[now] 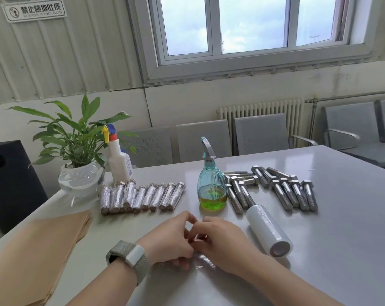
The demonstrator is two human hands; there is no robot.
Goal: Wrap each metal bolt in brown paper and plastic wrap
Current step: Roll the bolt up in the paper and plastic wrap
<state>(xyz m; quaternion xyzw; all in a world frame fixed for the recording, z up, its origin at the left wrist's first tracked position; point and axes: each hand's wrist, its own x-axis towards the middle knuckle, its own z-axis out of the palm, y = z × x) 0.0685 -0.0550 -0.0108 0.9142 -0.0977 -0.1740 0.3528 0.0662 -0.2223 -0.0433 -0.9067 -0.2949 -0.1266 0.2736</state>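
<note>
My left hand [169, 237] and my right hand [220, 237] meet at the table's front middle, fingers curled around a small item covered in clear plastic wrap [203, 260]; the item itself is mostly hidden. A roll of plastic wrap [267, 230] lies just right of my right hand. Several bare metal bolts [282, 191] lie in rows behind it. Behind my hands, a little to the left, sits a row of several wrapped bolts [140, 196]. A stack of brown paper sheets [32, 250] lies at the front left.
A teal spray bottle [211, 184] with green liquid stands between the wrapped and bare bolts. A white spray bottle [118, 160] and a potted plant in a glass bowl [81, 173] stand at the back left. Grey chairs [262, 133] line the table's far side.
</note>
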